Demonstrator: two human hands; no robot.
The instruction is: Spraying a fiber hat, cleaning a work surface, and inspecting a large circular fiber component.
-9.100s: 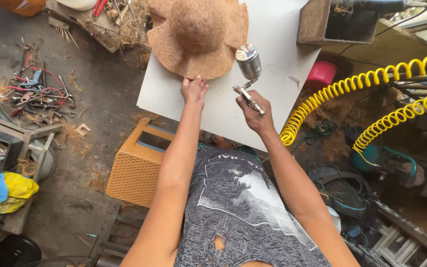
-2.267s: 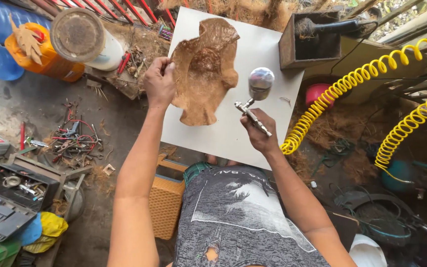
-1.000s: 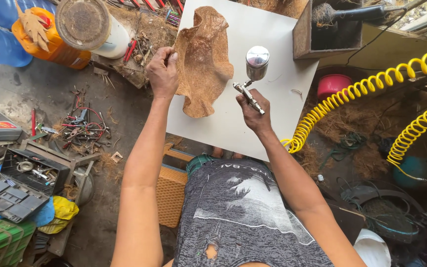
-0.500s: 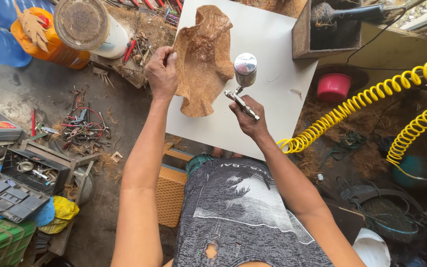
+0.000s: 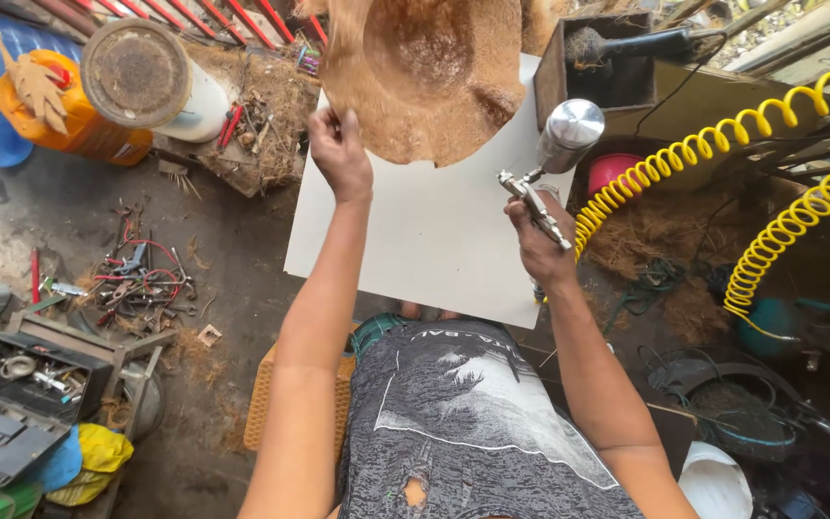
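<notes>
My left hand (image 5: 340,152) grips the rim of a brown fibre hat (image 5: 425,72) and holds it up above a white board (image 5: 415,240), its hollow inside turned toward me. My right hand (image 5: 538,248) holds a metal spray gun (image 5: 551,163) with a shiny cup on top, to the right of the hat and apart from it. A yellow coiled air hose (image 5: 703,144) runs off to the right from the gun.
An orange can (image 5: 60,115) and a white bucket with a rusty lid (image 5: 146,82) stand at the upper left. Loose tools (image 5: 136,279) and a toolbox (image 5: 21,384) lie on the floor at left. A brown box (image 5: 598,58) sits behind the board.
My left hand has raised the hat off the board and turned its hollow side toward me. My right hand with the spray gun has drawn back to the right.
</notes>
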